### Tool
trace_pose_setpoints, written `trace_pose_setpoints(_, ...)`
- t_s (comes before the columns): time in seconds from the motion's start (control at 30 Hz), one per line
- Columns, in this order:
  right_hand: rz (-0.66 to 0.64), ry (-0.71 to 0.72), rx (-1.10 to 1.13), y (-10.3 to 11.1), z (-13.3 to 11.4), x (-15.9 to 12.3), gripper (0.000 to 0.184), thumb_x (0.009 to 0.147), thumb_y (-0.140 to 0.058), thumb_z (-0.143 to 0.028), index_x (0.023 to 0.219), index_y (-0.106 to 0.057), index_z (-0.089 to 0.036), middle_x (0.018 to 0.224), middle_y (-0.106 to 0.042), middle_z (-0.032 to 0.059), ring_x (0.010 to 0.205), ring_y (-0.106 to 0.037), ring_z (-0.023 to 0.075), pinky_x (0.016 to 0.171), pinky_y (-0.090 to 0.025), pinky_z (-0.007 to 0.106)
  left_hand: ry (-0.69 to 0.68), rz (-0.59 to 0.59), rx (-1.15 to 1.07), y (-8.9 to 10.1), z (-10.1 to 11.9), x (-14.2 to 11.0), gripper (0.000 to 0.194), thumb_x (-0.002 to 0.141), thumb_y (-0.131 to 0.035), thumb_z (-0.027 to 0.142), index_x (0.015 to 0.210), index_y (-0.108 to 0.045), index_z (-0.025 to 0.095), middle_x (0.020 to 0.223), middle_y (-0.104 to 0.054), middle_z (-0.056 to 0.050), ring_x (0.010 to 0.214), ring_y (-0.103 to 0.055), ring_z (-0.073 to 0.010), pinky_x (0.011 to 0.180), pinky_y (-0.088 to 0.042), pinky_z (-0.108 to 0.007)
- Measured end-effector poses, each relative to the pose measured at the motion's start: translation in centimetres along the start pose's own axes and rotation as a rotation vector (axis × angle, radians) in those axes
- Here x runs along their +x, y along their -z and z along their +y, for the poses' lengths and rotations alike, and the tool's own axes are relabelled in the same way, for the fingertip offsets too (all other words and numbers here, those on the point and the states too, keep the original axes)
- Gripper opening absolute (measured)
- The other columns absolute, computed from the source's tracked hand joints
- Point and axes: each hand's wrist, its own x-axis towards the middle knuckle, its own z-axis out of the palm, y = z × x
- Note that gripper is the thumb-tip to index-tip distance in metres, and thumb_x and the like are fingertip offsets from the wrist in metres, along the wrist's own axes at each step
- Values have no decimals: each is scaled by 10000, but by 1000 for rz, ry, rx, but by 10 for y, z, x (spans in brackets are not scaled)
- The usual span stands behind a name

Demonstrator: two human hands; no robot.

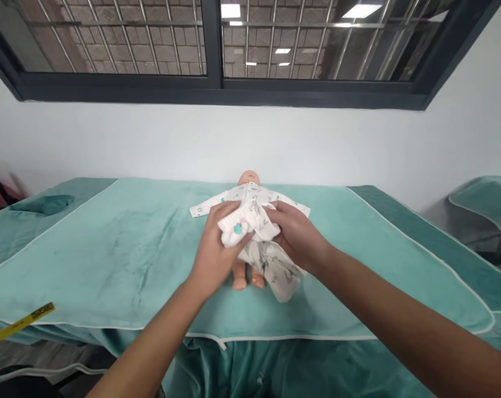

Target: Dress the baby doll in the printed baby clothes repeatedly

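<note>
I have the left hand (213,251) and right hand (298,235) curled around a crumpled white printed-cloth garment (256,220) mid-frame, before a smooth peach doll (249,177) on teal plush bedding (121,260); a dark-framed window (214,91) spans the top.

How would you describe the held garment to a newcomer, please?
Below the window, a doll lies on a green cover. Over it, the left hand and right hand hold the printed white garment, bunched up, unlike the similar top spread on the doll.

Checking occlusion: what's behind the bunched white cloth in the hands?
A doll in a printed top; head and feet show. Its middle is covered by the cloth, so unseen.
</note>
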Motion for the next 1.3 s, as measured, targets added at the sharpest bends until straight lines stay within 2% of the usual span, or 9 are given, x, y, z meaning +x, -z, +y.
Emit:
trace_pose_setpoints(0.17,7,397,-486,9,-14,-10,193,836,-641,-331,985,-577,-226,1133,-600,47,1053,-564,197,831,-493,347,196,150,-240,10,27,16,280,786,-714,374,980,-678,176,948,-694,-35,864,-635,-181,762,-496,-273)
trace_pose_setpoints(0.33,-286,833,-903,9,-32,-14,380,827,-677,-466,1120,-583,-241,1259,-533,86,1212,-472,246,1022,-414,429,231,136,-439,13,50,31,268,816,-671,424,866,-665,161,784,-665,-25,743,-630,-162,673,-488,-260)
trace_pose_setpoints(0.43,-221,1077,-1101,5,-31,-12,569,741,-747,-516,1193,-554,-230,1288,-504,121,1235,-430,295,1025,-394,474,218,156,-501,14,58,40,271,812,-672,426,861,-657,160,764,-658,-23,747,-640,-163,679,-504,-267)
trace_pose_setpoints(0.5,-170,1162,-1232,3,-28,-9,414,805,-710,-418,1152,-580,-234,1272,-523,115,1201,-446,292,1009,-381,483,197,184,-515,14,62,45,256,788,-700,405,850,-658,161,764,-661,-20,782,-652,-173,704,-518,-273)
trace_pose_setpoints(0.63,-140,1064,-1250,4,-36,-1,110,874,-556,-171,876,-652,-225,1145,-587,75,1096,-492,254,941,-394,445,184,197,-576,21,63,53,221,766,-731,362,828,-660,162,780,-679,-27,881,-673,-212,772,-543,-302)
trace_pose_setpoints(0.93,-296,513,-169,18,-78,3,131,823,-557,-330,786,-578,-205,861,-593,37,881,-586,232,841,-463,447,118,131,-914,46,74,61,163,875,-611,343,882,-642,183,885,-699,-15,1033,-654,-241,932,-526,-359)
trace_pose_setpoints(1.07,-325,456,-127,18,-77,-4,267,755,-613,-474,786,-562,-214,782,-575,30,839,-586,252,789,-472,461,287,48,-842,45,78,54,252,862,-616,418,882,-636,168,805,-676,-34,929,-670,-255,852,-539,-377)
trace_pose_setpoints(1.2,-337,392,-233,13,-77,-9,310,734,-654,-511,729,-543,-221,704,-520,9,757,-566,218,723,-469,407,293,-14,-644,55,72,55,186,831,-654,372,851,-658,188,663,-600,1,584,-586,-133,571,-488,-256)
trace_pose_setpoints(1.3,-286,377,-271,5,-76,-9,323,762,-631,-521,711,-519,-223,715,-516,12,735,-547,199,689,-463,372,317,-258,-353,61,68,54,261,737,-746,370,928,-711,195,714,-649,-22,543,-579,-141,477,-424,-246)
